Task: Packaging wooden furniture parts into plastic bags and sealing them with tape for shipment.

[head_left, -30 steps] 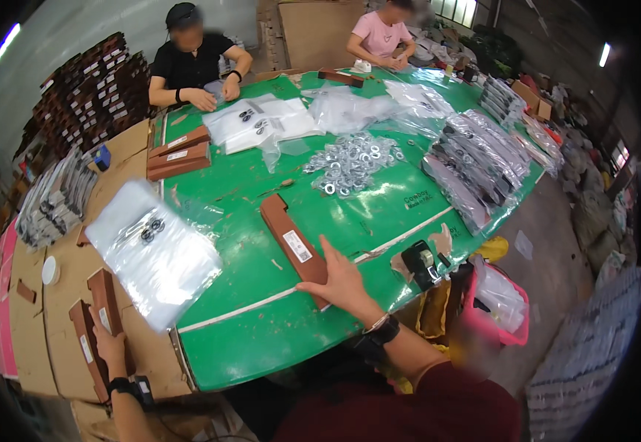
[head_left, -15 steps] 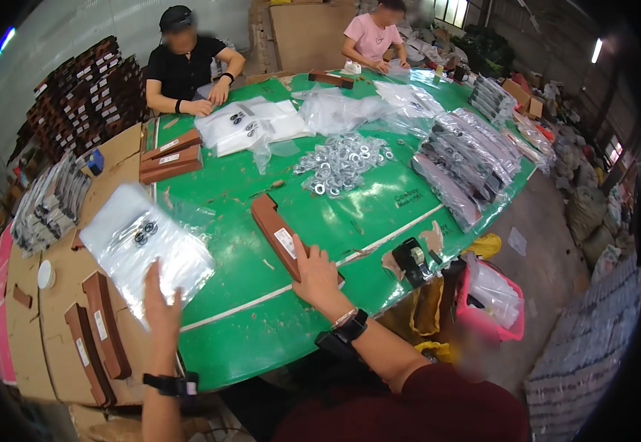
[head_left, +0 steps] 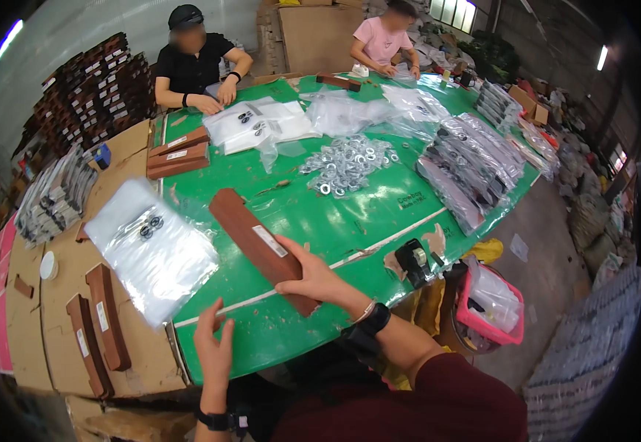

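My right hand (head_left: 316,277) grips a reddish-brown wooden-looking bar (head_left: 242,227) with a white label, near its lower end. The bar is tilted, held over the green tabletop (head_left: 276,335); its far end points away to the left. My left hand (head_left: 213,340) hovers at the table's near edge, fingers apart, holding nothing. Just beyond it lies a stack of clear plastic bags (head_left: 143,258) with black printed marks. Two similar labelled bars, a notched bar (head_left: 88,346) and a bar beside it (head_left: 108,317), rest on cardboard to the left.
A heap of metal rings (head_left: 346,166) in small bags occupies the middle. Bagged bars (head_left: 471,158) are piled at right, near a black tape dispenser (head_left: 412,264). A pink basket (head_left: 516,333) stands below the right edge. Two co-workers sit across, beyond more bags (head_left: 261,129).
My right hand has picked the bar up off the table and brought it nearer, turning it. My left hand has moved right, away from the plastic bags.
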